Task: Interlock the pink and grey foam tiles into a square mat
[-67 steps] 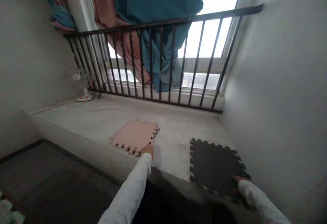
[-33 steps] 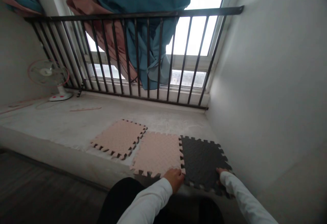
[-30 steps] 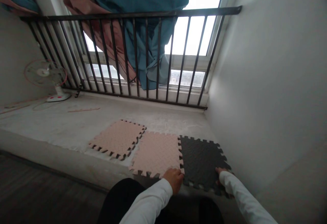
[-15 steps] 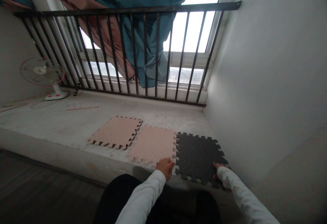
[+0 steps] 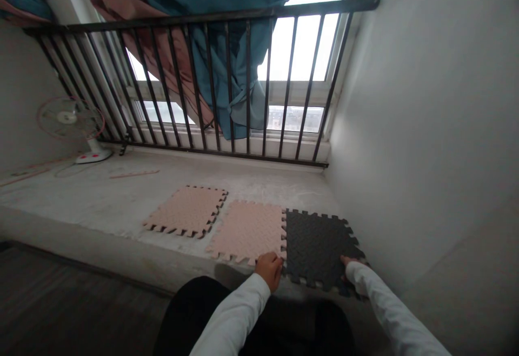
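Note:
Two pink foam puzzle mats and a black one lie in a row on the concrete ledge. The left pink foam mat [image 5: 184, 211] sits slightly apart from the middle pink foam mat [image 5: 243, 230]. The black foam mat [image 5: 318, 248] lies tight against the middle mat's right edge. My left hand [image 5: 270, 270] is on the middle mat's near right corner, at the seam with the black mat. My right hand [image 5: 349, 268] grips the black mat's near right edge, with the fingers partly hidden by the sleeve.
The concrete ledge [image 5: 93, 199] ends at a drop to a dark floor [image 5: 81, 312] on the left. A white wall [image 5: 405, 129] closes the right side. Behind are a black metal railing [image 5: 203, 15], teal and pink curtains, and a small fan [image 5: 71, 120].
The middle pink mat now lies between the left pink mat and the black mat, and its seam with the black mat has closed. My left hand moved from the left mat to that seam.

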Demonstrator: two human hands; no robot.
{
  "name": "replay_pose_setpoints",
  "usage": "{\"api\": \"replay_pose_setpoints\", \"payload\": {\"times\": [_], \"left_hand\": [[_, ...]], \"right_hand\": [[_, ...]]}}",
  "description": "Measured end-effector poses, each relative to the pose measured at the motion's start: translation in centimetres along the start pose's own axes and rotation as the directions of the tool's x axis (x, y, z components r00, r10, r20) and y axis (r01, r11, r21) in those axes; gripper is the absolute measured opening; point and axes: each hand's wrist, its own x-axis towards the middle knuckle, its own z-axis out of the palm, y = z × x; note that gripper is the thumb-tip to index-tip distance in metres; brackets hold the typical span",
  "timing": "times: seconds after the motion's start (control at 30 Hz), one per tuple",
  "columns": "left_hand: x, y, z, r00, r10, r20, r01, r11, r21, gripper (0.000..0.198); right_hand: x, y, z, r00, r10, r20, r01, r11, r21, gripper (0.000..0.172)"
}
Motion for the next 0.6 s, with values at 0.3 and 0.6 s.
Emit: {"api": "replay_pose_setpoints", "payload": {"times": [0.3, 0.6], "left_hand": [[0.0, 0.1, 0.6, 0.973, -0.060, 0.223, 0.058, 0.998, 0.018, 0.046], [0.0, 0.3, -0.2, 0.957, -0.032, 0.290, 0.016, 0.998, 0.057, 0.038]], "right_hand": [[-0.6, -0.7, -0.6, 0.996, 0.042, 0.074, -0.034, 0.995, -0.098, 0.066], [-1.2, -1.1, -1.3, 0.998, 0.033, 0.052, -0.031, 0.998, -0.052, 0.058]]}}
